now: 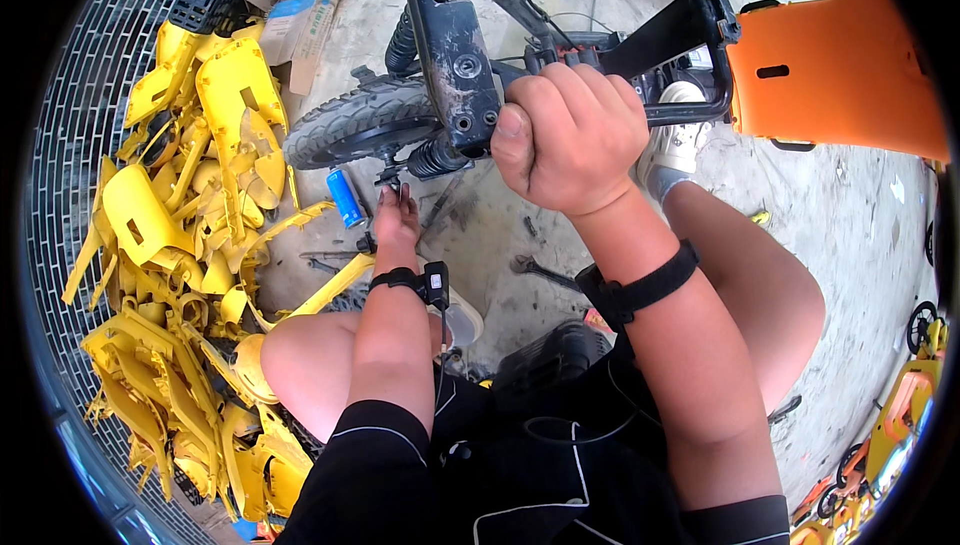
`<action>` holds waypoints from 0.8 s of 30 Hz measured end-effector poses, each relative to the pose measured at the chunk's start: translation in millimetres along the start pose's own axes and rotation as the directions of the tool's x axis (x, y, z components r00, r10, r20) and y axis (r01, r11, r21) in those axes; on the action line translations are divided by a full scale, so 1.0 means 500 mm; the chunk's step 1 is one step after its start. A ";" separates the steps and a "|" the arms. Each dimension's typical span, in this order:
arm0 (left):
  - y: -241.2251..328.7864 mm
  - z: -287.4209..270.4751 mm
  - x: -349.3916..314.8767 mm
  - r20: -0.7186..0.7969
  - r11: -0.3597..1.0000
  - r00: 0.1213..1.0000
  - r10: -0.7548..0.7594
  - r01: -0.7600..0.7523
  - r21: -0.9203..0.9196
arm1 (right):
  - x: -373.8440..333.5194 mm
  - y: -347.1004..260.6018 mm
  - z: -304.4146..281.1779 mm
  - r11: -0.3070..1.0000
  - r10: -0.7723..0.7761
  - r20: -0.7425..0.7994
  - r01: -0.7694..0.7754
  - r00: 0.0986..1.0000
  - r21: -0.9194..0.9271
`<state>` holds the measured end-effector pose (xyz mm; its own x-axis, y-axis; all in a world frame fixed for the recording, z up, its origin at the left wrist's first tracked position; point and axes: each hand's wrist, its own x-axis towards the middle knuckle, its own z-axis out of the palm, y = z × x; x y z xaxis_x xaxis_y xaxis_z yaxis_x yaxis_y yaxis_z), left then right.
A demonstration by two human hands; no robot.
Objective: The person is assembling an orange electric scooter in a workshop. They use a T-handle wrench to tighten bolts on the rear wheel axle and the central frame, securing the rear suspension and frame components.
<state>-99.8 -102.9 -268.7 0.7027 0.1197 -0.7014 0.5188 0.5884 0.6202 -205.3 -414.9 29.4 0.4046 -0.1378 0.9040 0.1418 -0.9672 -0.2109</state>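
Note:
A black metal frame of a small two-wheeled vehicle stands before me, scuffed and stripped of panels. My right hand is closed in a fist round a bar of this frame; the hand covers the gripped part. Below it on the left sits a wheel with a knobby black tyre, next to a coiled shock absorber. My left hand reaches to the axle end on the wheel's near side, fingers curled up against it. A blue can is on the floor just left of that hand.
Broken yellow plastic panels pile up along the left by a brick-patterned wall. An orange panel juts out at the upper right. A wrench lies on the concrete between my knees. Yellow vehicles stand at the lower right.

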 end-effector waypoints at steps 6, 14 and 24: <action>-0.013 -0.014 0.014 0.038 0.997 0.998 0.046 -0.043 -0.070 | -0.004 -0.002 0.007 1.000 -0.002 -0.005 0.002 1.000 -0.001; -0.022 0.004 -0.001 0.021 0.988 0.988 0.152 -0.151 -0.028 | -0.003 0.000 0.006 1.000 -0.008 0.002 0.008 1.000 0.002; -0.024 0.029 -0.021 -0.051 0.973 0.977 0.205 -0.209 -0.097 | -0.002 0.003 0.003 1.000 -0.013 0.012 0.013 1.000 -0.006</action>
<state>-106.5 -122.5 -263.4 0.7680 0.2784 -0.5767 0.3109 0.6251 0.7159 -204.1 -416.2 27.7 0.4133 -0.1229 0.9023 0.1418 -0.9701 -0.1971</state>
